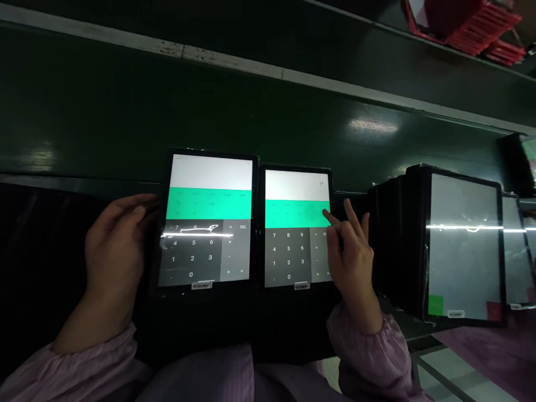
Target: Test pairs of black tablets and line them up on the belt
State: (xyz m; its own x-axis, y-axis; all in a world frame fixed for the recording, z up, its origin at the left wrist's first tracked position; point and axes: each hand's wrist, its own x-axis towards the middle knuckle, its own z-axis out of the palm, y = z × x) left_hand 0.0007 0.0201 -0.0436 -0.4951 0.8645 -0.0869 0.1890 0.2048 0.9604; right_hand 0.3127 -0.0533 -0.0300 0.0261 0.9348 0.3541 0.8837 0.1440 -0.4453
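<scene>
Side by side in front of me lie two tablets, the left tablet [205, 259] and the right tablet [288, 251], both lit. Each screen shows a calculator with a white field on top, a green band and dark number keys. My right hand [352, 251] is over the right edge of the right tablet. Its index fingertip is at the green band, and the other fingers are spread with nothing in them. Beside the left tablet's left edge rests my left hand [117, 245], fingers loosely stretched toward it. Whether those fingertips touch the edge I cannot tell.
On the right, a stack of tablets [464, 245] stands, the top screen grey with green and red corner squares. Another tablet [517, 245] is beyond it. Red baskets [481, 28] sit at the upper right. A pale strip [234, 66] crosses the green bench [209, 106]. A purple garment [494, 357] shows lower right.
</scene>
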